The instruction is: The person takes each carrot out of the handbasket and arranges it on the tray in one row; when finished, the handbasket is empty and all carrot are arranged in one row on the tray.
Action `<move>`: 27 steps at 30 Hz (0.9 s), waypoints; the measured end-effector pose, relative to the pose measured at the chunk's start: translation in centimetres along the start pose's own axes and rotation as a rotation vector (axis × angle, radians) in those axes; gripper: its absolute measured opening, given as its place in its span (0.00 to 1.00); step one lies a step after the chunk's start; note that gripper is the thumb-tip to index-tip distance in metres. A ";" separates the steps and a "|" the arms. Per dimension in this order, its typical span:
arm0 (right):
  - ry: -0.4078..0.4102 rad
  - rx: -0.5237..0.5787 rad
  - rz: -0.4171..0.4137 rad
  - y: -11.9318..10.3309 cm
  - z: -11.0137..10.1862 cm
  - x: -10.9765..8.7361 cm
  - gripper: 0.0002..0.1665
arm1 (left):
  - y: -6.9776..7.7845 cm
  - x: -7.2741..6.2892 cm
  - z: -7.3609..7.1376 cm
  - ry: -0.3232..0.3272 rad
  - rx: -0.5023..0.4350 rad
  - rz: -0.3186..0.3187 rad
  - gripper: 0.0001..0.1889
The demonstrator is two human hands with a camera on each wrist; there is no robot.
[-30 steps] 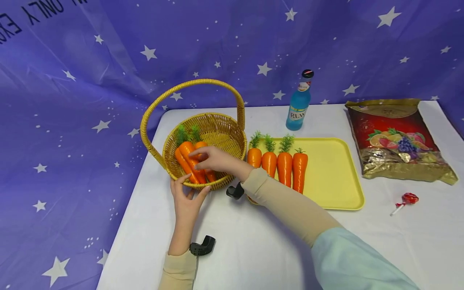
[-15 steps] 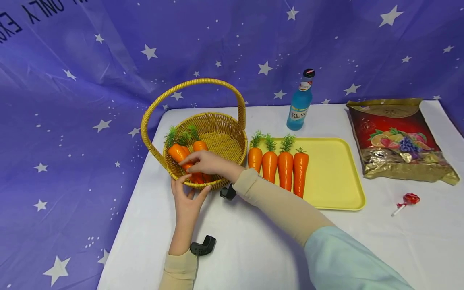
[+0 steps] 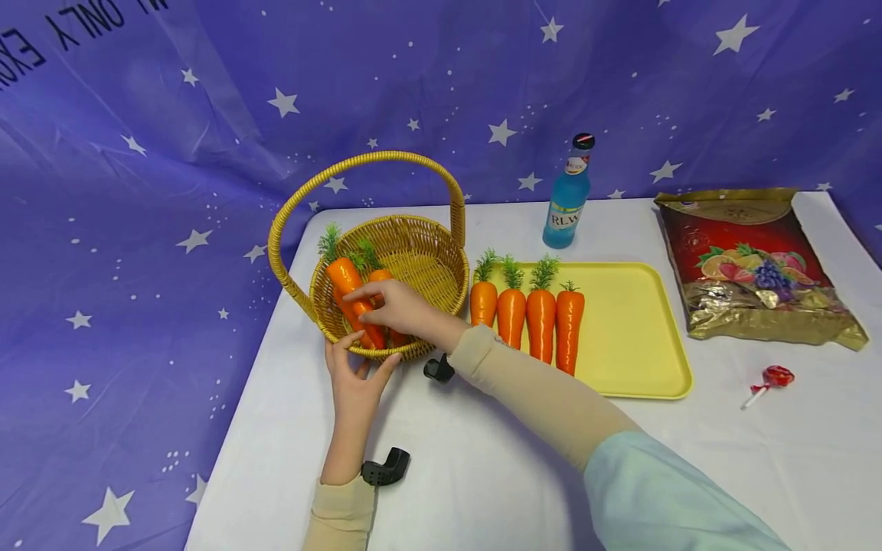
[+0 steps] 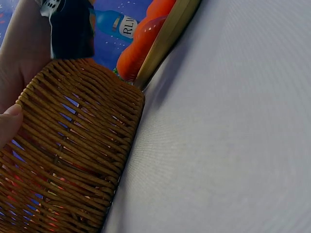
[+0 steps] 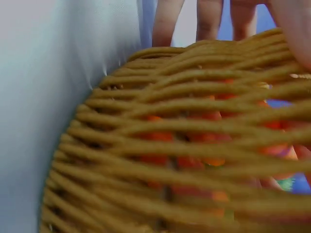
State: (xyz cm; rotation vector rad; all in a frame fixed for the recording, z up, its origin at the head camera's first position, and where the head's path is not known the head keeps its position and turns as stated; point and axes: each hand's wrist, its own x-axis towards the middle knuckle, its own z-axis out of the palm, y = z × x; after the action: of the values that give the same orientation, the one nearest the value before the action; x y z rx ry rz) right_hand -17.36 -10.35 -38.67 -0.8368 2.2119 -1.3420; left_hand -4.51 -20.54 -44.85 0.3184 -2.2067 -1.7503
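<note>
A yellow wicker basket with a tall hoop handle holds several orange carrots with green tops. In the head view my right hand reaches over its right front rim and pinches a carrot. That carrot leans across others at the left side, its leafy top at the far rim. My left hand grips the basket's front rim. In the left wrist view its thumb presses the woven wall. The right wrist view shows the outer weave with orange showing through; the right fingertips are partly hidden.
Right of the basket, a yellow tray bears several carrots in a row, partly behind the right sleeve. A blue bottle stands behind it. Farther right lie a red and gold bag and a red lollipop.
The right hand has shifted slightly left inside the basket. The upper carrot has swung, its leafy top moving left and then up toward the rim. The left hand stays at the front rim.
</note>
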 end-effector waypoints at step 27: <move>0.254 0.105 -0.087 0.5 -8.2 -13.8 0.22 | 2.5 -0.6 -0.2 -0.038 0.000 -0.049 0.34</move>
State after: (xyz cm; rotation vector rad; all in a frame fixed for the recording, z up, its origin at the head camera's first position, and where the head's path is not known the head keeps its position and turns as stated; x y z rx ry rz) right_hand -12.54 4.50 -34.80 -0.7681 2.2897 -1.6720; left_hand -3.85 -19.94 -42.42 0.3444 -2.2435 -1.7958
